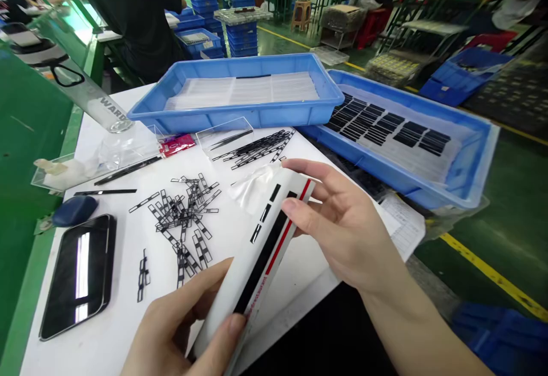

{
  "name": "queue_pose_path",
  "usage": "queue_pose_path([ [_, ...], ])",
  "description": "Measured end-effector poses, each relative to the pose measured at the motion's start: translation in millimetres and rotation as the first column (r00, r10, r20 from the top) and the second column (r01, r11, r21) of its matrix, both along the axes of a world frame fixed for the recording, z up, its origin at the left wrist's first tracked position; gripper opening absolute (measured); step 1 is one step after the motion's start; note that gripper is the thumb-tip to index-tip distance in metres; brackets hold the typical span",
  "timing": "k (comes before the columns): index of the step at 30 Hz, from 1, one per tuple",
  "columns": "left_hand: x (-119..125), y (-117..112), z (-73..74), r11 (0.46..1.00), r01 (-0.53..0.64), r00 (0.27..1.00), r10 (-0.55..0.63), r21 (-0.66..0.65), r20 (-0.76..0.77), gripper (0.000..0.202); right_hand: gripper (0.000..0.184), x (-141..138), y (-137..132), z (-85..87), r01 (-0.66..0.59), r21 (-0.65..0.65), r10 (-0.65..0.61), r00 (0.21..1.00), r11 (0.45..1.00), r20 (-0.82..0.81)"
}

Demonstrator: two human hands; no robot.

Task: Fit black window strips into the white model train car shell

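Note:
My left hand (184,322) is wrapped round the lower end of a long white printed piece (261,262), its thumb on the front. The piece is tilted, with a red line and partly hidden red lettering along one edge. A long black strip (268,245) and several short black pieces (265,212) lie on its face. My right hand (342,222) grips the upper end, thumb pressed near the top of the black strip and fingers behind. Crumpled white film (257,185) lies just beyond. Left of the piece, small black-and-clear frame strips (184,210) are scattered on the white table (124,273).
Two blue trays stand behind, one with white strips (235,118) and one with black pieces (475,176). A phone (79,276), a dark blue rounded object (75,210) and a clear bottle (92,96) stand left. A person in black (128,16) is beyond.

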State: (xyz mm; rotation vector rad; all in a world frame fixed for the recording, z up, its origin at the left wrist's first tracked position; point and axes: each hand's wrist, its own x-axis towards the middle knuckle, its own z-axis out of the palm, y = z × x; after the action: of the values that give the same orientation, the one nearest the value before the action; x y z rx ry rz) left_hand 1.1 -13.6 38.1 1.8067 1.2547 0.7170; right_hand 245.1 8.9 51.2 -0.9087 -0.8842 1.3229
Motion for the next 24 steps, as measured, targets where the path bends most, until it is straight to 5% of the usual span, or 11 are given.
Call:
queue_pose_path([
  [11, 15, 0, 18.1, 0.986, -0.031, 0.996, 0.044, -0.164, 0.075, 0.028, 0.037, -8, -3, -3.4, -0.003, -0.023, 0.002, 1.000, 1.000, -0.029],
  [16, 11, 4, 9.4, 0.952, 0.090, 0.986, -0.043, -0.292, 0.163, 0.034, 0.037, -13, -4, -9.8, 0.041, -0.060, -0.039, 0.999, 0.997, 0.026],
  [19, 11, 5, 2.7, 0.945, 0.072, 0.978, -0.004, -0.319, 0.208, 0.044, 0.040, -19, -7, -13.2, 0.035, -0.064, -0.035, 0.999, 0.997, 0.006],
  [24, 17, 5, 6.7, 0.939, 0.077, 0.978, -0.006, -0.335, 0.208, 0.032, 0.042, -28, -12, -9.9, 0.005, -0.082, -0.002, 0.999, 0.997, 0.040],
])
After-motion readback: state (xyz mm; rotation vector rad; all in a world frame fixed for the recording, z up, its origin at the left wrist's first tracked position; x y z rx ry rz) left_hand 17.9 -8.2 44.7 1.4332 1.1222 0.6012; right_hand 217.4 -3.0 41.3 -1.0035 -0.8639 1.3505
